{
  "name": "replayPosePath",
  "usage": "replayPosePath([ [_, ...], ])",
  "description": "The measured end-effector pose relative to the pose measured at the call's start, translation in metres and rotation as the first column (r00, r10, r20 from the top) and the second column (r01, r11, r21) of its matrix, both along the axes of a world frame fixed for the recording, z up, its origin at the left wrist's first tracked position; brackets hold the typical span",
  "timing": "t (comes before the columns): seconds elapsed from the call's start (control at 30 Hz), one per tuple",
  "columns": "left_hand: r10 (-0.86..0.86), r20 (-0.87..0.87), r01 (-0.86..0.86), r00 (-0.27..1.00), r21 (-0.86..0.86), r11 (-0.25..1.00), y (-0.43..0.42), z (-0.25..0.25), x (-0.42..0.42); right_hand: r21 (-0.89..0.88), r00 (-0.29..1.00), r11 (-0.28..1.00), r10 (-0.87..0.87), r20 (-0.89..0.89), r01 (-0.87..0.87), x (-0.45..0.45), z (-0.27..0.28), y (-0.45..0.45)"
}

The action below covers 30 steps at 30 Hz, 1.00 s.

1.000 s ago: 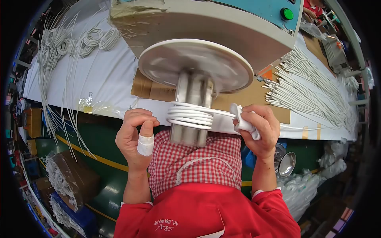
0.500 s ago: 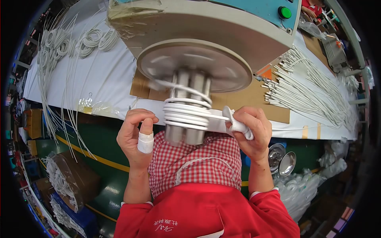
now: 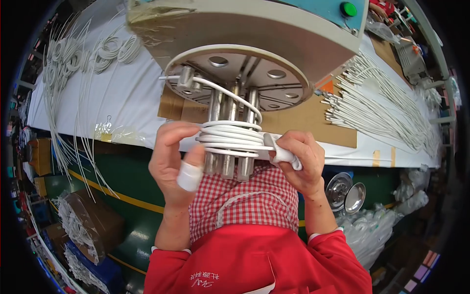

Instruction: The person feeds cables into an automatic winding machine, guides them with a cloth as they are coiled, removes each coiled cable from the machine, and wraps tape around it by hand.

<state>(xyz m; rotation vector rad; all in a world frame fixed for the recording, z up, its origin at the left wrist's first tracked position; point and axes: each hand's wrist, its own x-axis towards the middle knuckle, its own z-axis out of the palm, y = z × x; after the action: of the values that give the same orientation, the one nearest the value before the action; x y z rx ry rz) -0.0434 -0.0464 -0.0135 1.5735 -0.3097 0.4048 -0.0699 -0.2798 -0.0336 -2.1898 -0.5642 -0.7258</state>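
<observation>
A white cable [image 3: 230, 138] is wound in several turns around upright metal posts [image 3: 227, 167] under the machine's round slotted disc [image 3: 274, 100]. Its upper end slants up to a small metal clamp [image 3: 186, 77] on the disc. At the coil's left side, my left hand [image 3: 174, 159] has fingers and thumb apart, with a white wrap on the thumb; its fingertips are close to the turns. On the right, my right hand [image 3: 302, 159] pinches a folded white cloth [image 3: 284, 154] around the cable where it leaves the coil.
The machine housing [image 3: 245, 29], with a green button [image 3: 348, 9], hangs over the work. Coiled cables [image 3: 110, 51] lie at left and a bundle of straight cables [image 3: 372, 103] at right. Metal dishes [image 3: 354, 198] and plastic bags [image 3: 369, 232] are lower right.
The disc and posts, blurred by turning before, now look sharp and still. My left hand has moved right, closer to the coil, and its fingers have spread. The right hand shifted slightly left.
</observation>
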Motion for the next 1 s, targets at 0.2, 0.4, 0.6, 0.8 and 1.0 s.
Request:
replayPosePath([
  [0.2,-0.175,-0.076,0.188,0.982,0.221,0.957,-0.025,0.017,0.003,-0.380,0.986,0.911,-0.161,0.034,0.162,-0.026,-0.016,-0.099],
  [0.4,-0.135,-0.105,0.152,0.985,0.188,0.970,-0.027,0.014,-0.002,-0.731,0.795,0.449,-0.570,0.208,0.513,-0.071,-0.033,-0.335],
  [0.6,-0.126,-0.107,0.145,0.986,0.194,0.970,-0.028,0.016,-0.004,-0.921,0.282,-0.102,-0.934,0.219,0.377,-0.104,-0.031,-0.449],
  [0.8,-0.143,-0.074,0.157,0.987,0.259,0.953,-0.024,0.014,-0.005,-0.651,-0.065,-0.012,-0.996,-0.057,0.759,-0.166,-0.023,-0.466],
  [1.0,-0.108,-0.117,0.135,0.987,0.257,0.957,-0.020,0.014,-0.005,-0.022,0.226,0.239,-0.940,-0.254,0.971,-0.224,-0.029,-0.360],
])
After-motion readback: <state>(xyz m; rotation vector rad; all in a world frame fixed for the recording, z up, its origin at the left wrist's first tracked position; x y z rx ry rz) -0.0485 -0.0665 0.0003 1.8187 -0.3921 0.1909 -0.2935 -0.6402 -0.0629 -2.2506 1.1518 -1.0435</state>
